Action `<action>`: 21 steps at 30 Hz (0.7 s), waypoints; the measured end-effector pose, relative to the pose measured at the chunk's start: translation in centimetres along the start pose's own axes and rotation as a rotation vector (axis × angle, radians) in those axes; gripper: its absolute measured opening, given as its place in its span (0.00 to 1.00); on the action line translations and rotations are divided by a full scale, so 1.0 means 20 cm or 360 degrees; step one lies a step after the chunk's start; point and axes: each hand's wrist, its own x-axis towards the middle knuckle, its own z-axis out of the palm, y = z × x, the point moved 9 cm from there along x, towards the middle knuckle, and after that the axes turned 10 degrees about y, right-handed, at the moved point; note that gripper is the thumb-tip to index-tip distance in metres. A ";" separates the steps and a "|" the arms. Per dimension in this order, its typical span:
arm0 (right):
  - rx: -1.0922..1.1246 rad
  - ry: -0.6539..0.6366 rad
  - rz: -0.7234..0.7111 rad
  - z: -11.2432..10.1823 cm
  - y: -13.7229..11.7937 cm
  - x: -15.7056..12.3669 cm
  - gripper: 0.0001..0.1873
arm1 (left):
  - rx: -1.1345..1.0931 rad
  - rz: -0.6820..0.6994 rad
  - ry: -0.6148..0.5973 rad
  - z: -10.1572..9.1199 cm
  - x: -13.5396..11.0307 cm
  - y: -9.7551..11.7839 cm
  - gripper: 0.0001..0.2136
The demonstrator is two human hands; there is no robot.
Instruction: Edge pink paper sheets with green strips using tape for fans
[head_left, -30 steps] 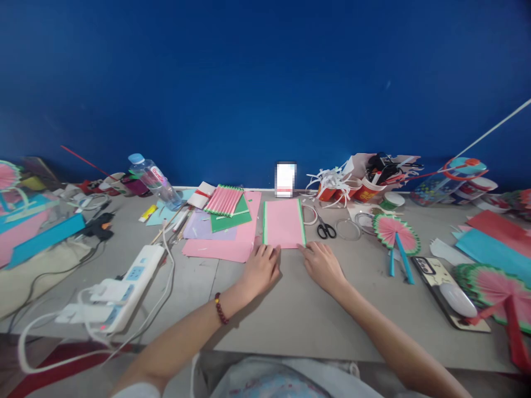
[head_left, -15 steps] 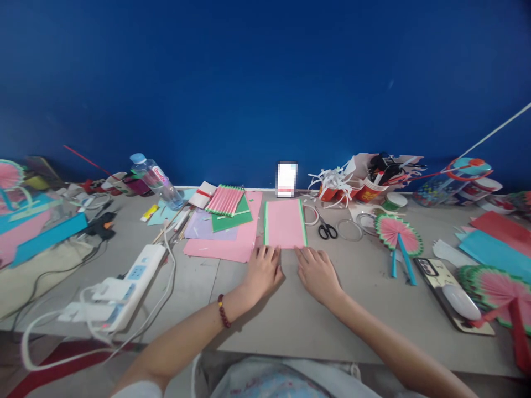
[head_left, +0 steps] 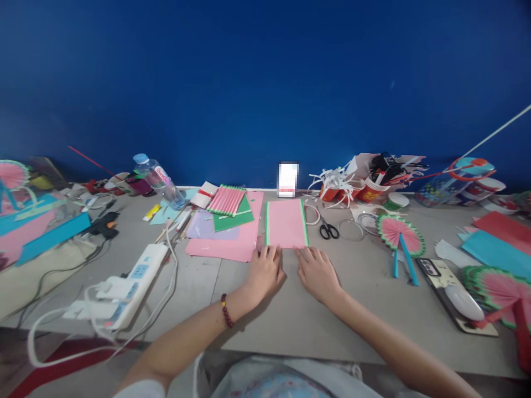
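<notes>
A pink paper sheet (head_left: 286, 224) with green strips along its left and right sides lies flat on the table before me. My left hand (head_left: 264, 273) rests palm down, fingertips touching the sheet's near left corner, thumb apart from the fingers. At the near right corner, my right hand (head_left: 318, 272) lies in the same way, its fingers stretched toward the edge. Neither hand lifts the paper. Black-handled scissors (head_left: 329, 230) and a roll of tape (head_left: 312, 215) are just right of the sheet. Left of it, a pleated pink paper (head_left: 226, 200) sits on green paper (head_left: 233, 220).
A power strip (head_left: 139, 284) with white cables is at left, near a water bottle (head_left: 161, 182). Paper fans (head_left: 400, 235), a phone (head_left: 440, 287) with a mouse (head_left: 463, 302) on it, and cups (head_left: 371, 190) of tools stand right. A blurred screen (head_left: 287, 179) leans against the blue wall.
The whole view has shifted slightly, so everything sits a little further right. Both hands stay at the paper's near edge, with no clear movement against it.
</notes>
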 end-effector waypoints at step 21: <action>-0.0005 -0.0081 0.0001 0.00 0.00 0.01 0.27 | -0.0035 -0.0018 -0.0065 -0.02 0.02 0.00 0.26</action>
